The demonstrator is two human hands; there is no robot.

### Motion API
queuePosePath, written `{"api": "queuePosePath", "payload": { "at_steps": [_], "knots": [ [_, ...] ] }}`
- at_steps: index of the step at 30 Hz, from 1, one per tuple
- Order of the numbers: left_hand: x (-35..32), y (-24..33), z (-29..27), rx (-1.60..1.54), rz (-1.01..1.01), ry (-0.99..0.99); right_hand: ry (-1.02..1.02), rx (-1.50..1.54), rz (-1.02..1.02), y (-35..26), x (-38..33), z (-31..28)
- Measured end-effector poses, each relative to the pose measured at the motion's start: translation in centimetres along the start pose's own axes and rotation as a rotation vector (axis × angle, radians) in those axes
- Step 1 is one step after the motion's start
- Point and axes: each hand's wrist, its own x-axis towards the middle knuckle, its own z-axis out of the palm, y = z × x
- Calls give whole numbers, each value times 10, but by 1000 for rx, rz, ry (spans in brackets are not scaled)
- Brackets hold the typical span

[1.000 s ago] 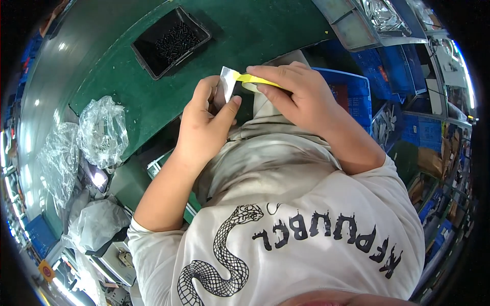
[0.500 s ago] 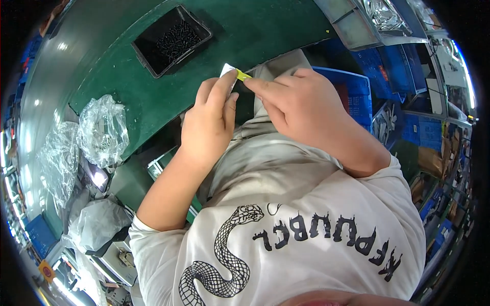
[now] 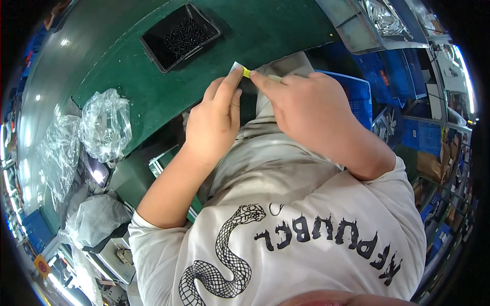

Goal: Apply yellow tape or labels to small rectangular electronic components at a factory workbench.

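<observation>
My left hand [image 3: 213, 122] is closed, pinching a small white, silvery piece [image 3: 235, 66] between thumb and fingers; most of it is hidden. From the other side my right hand [image 3: 311, 107] grips a slim yellow tool [image 3: 246, 73], index finger stretched along it. The tool's tip meets the white piece at my left fingertips. A paler end of what looks like the same tool shows behind the right index finger. Its exact kind I cannot make out. Both hands are held over my lap, close to the green table's edge.
On the green table [image 3: 255, 30] a black bin [image 3: 153, 48] holds many small black parts. Clear plastic bags [image 3: 105, 125] lie at the left. A blue crate [image 3: 361, 104] stands right of my right hand, and a grey bin [image 3: 352, 30] with silvery bags sits far right.
The whole view has shifted slightly. My fingertips are closer together, with less of the yellow tool and the white piece showing between them.
</observation>
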Motion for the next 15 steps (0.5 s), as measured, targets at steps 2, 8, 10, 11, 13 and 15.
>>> {"api": "queuePosePath", "payload": {
  "at_steps": [2, 8, 10, 11, 13, 15],
  "knots": [
    [0, 2, -1, -13, -26, -20, -4, -15, -1, 2, -1, 0],
    [-2, 0, 1, -94, -89, -54, 28, -65, -26, 4, -3, 9],
    [-2, -2, 2, -130, -95, -54, 12, -61, -19, 5, -2, 11],
    [-2, -3, 2, -157, -103, -63, 12, -61, -19, 6, -2, 11],
    [-2, -4, 2, -184, -112, -71, 21, -33, -14, 6, -1, 12],
    [-2, -3, 1, -300, -192, -142, 25, -31, -10, 6, 0, 12]
  ]
}}
